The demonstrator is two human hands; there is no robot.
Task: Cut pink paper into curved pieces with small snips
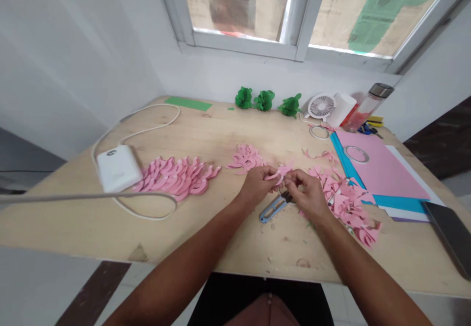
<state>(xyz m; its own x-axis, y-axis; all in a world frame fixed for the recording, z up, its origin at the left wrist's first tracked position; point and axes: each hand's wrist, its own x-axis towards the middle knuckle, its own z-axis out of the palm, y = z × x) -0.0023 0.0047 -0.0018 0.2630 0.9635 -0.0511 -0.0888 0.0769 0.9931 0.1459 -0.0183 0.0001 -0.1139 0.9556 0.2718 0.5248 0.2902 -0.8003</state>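
My left hand [257,185] and my right hand [308,193] meet over the middle of the wooden table [221,135]. Both pinch a small pink paper cutout [280,171] held between their fingertips. A blue-handled thread snipper [274,207] lies on the table just below the hands, untouched. A row of curled pink paper pieces [176,176] lies to the left. A smaller pile of pink pieces [246,158] sits behind the hands. A heap of pink scraps [346,201] lies right of my right hand.
A white power bank [118,166] with a looping cable sits at the left. Three green paper flowers [265,100], a small fan [321,106] and a bottle [366,108] line the back. Pink and blue sheets [382,169] with a tape ring [356,154], and a dark tablet [451,233], lie right.
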